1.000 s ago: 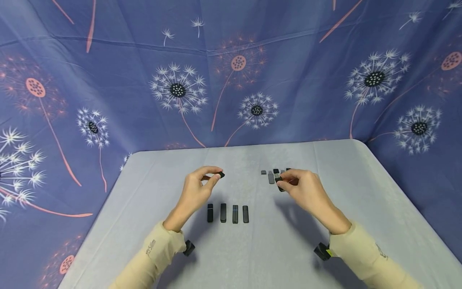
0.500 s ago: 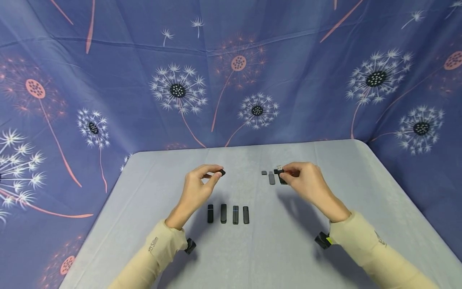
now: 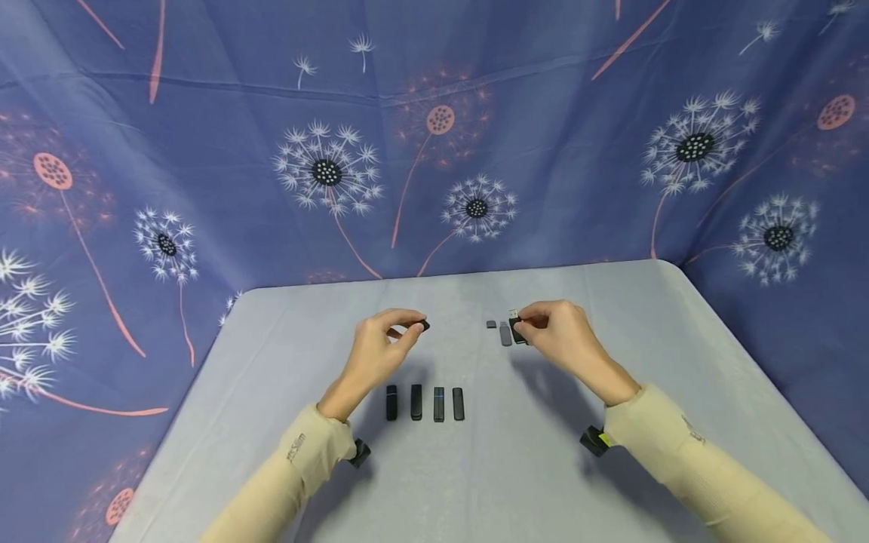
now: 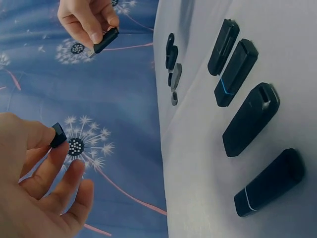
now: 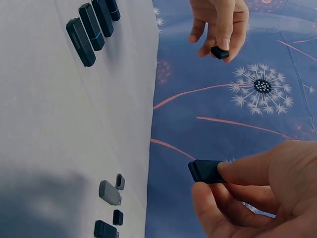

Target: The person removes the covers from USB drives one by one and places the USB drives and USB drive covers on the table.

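Observation:
Above the table, my left hand (image 3: 373, 351) pinches a small black USB drive cap (image 4: 58, 135) between thumb and index finger; the other fingers are loosely bent. To its right, my right hand (image 3: 560, 339) holds a black USB flash drive (image 3: 517, 328) by thumb and fingers. Its bare metal plug (image 3: 514, 314) points away from me in the head view. Cap and drive are apart, with a gap between the hands. Beside the held drive in the head view, a grey USB drive (image 3: 505, 334) lies uncapped on the table, its small grey cap (image 3: 492, 324) just behind.
Several capped black USB drives (image 3: 439, 404) lie in a row on the pale table (image 3: 475, 483). The right wrist view shows another black drive (image 5: 104, 229) and a black cap (image 5: 118, 217) near the grey pair. A blue dandelion-print cloth (image 3: 407, 151) hangs behind.
The right hand has turned the drive so its plug points away from me, and shifted slightly left. The left hand with the cap has drifted a little right; the hands are closer together.

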Demonstrator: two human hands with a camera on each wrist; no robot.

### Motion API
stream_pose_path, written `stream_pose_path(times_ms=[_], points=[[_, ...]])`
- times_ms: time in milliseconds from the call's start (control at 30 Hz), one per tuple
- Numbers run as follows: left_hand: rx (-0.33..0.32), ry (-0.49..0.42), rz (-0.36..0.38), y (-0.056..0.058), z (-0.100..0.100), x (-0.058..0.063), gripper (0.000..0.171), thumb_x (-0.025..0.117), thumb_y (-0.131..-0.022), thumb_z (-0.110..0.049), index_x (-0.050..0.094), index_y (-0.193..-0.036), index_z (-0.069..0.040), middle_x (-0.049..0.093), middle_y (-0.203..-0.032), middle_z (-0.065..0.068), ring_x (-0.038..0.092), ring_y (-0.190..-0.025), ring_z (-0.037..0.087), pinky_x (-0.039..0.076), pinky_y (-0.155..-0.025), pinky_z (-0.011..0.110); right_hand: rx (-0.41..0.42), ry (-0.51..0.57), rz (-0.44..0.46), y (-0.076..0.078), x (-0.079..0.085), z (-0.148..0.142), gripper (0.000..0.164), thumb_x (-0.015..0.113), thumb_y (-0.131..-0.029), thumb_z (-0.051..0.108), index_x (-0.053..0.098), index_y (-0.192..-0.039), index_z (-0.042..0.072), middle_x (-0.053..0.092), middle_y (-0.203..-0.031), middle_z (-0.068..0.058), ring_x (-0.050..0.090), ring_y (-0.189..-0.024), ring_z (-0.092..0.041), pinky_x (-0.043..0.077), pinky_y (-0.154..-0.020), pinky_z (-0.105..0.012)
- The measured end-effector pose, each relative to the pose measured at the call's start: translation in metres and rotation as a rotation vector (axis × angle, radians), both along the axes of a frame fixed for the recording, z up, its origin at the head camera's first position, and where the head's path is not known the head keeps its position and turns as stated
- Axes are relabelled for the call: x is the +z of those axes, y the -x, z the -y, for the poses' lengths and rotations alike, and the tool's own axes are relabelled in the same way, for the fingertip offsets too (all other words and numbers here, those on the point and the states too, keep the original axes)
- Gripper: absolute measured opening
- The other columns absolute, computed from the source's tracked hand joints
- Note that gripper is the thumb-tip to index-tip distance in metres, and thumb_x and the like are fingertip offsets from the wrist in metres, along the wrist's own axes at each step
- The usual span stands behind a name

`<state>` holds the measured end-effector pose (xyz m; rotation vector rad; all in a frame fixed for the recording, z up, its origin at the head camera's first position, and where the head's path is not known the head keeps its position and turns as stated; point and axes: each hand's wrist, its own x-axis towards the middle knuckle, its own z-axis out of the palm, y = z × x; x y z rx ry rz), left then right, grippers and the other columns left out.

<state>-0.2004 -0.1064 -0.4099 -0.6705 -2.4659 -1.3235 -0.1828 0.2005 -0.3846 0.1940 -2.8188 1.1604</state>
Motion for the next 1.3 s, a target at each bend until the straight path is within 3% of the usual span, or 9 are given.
stream_pose_path(times_ms=[167,433,1067,1300], points=[[-0.007,0.010,0.015,0.004,-0.001,-0.004,0.016,0.071,-0.099,-0.015,0.078,-0.112,-0.009,0.078,-0.105,0.004,0.072,-0.098,0.019,0.060,-0.078,0.041,0.007,0.027,0.026,0.001,0.000,0.003,0.021,0.072,-0.096,0.014,0.077,-0.114,0.003,0.078,-0.104,-0.014,0.072,-0.092,-0.027,0.059,-0.074,-0.039],[0.006,-0.002,0.043,0.006,-0.001,-0.009,0.017,0.070,-0.100,-0.016,0.078,-0.114,-0.012,0.078,-0.106,0.002,0.072,-0.098,0.017,0.059,-0.078,0.034,0.022,0.048,0.043,0.001,-0.005,0.009,0.023,0.071,-0.097,0.013,0.076,-0.116,0.000,0.077,-0.104,-0.016,0.073,-0.090,-0.027,0.060,-0.071,-0.036],[0.001,-0.017,0.048,0.010,-0.004,-0.008,0.018,0.070,-0.100,-0.016,0.078,-0.115,-0.011,0.078,-0.109,0.003,0.072,-0.099,0.018,0.059,-0.078,0.036,-0.003,0.078,0.049,0.022,0.006,0.011,0.028,0.069,-0.100,0.015,0.073,-0.122,0.000,0.077,-0.100,-0.018,0.075,-0.076,-0.021,0.058,-0.065,-0.032],[-0.018,0.004,0.050,0.011,-0.008,-0.010,0.017,0.070,-0.100,-0.017,0.079,-0.114,-0.014,0.078,-0.107,0.001,0.071,-0.099,0.016,0.059,-0.078,0.034,-0.003,0.076,0.089,0.030,-0.001,0.009,0.028,0.069,-0.099,0.017,0.074,-0.122,0.001,0.078,-0.100,-0.017,0.074,-0.076,-0.020,0.059,-0.067,-0.034]])
